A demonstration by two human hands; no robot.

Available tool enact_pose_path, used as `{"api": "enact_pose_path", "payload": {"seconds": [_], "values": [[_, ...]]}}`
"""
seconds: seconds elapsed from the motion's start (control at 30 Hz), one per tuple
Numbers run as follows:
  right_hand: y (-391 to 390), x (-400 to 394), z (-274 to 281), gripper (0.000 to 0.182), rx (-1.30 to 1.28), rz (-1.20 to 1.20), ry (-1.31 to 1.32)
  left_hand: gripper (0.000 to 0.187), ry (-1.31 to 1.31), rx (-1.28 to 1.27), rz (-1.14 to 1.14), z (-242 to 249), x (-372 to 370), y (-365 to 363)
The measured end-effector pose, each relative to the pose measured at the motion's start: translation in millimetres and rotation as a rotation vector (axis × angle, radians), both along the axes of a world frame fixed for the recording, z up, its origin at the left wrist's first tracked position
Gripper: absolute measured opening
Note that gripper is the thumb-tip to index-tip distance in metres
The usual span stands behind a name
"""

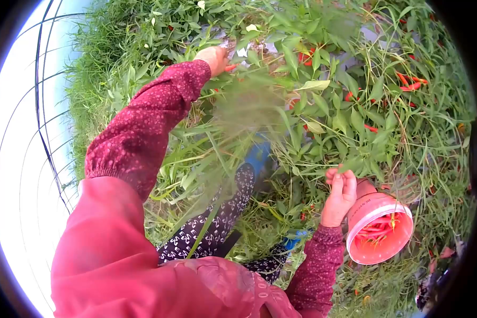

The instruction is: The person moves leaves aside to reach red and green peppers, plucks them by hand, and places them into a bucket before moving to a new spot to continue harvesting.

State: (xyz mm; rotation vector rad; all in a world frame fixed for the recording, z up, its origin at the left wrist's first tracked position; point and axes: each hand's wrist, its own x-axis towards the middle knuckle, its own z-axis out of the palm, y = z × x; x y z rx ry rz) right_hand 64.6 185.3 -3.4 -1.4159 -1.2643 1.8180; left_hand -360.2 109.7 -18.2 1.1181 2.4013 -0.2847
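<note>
My left hand reaches out at the upper left, its fingers closed at the edge of the plants. A red chili pepper sticks out from beside its fingertips. My right hand is raised beside a pink bucket, with thumb and fingers curled together in a pinch near green leaves. What lies between those fingertips, if anything, is too small to make out. Inside the tilted bucket lie several red chili peppers, some with green stems.
Leafy chili plants with several ripe red chilies fill the upper right. Tall grass surrounds my legs, in patterned trousers and blue boots. Curved dark lines cross the bright background at left. A blurred green patch covers the middle.
</note>
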Motion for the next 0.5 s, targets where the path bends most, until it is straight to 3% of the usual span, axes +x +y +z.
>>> {"api": "enact_pose_path", "payload": {"seconds": [0.03,0.1,0.17,0.23,0.3,0.43,0.5], "values": [[5.0,-34.5,9.1,0.018,0.050,0.121,0.042,0.027,-0.020,-0.222,-0.009,-8.7,-17.3,-22.9],[9.0,-95.0,12.5,0.018,0.035,0.257,0.116,0.029,-0.104,-0.433,-0.108,-20.8,-18.5,-72.5],[7.1,-158.2,14.0,0.018,-0.002,0.339,0.246,0.030,-0.248,-0.492,-0.062,-24.0,-5.6,-107.2],[-3.2,-217.0,1.1,0.017,-0.055,0.446,0.305,0.028,-0.250,-0.492,-0.043,-22.4,18.0,-130.9],[-21.3,-269.3,-15.1,0.017,0.065,0.638,0.239,0.026,-0.212,-0.300,-0.168,-30.1,29.6,-155.1],[-69.9,-319.6,-70.3,0.030,0.265,1.158,-0.240,0.038,-0.266,-0.301,-0.066,-5.5,72.2,-143.6],[-96.9,-325.5,-89.0,0.028,0.401,1.248,-0.242,0.041,-0.260,-0.245,-0.055,-4.3,88.3,-146.3]]}}
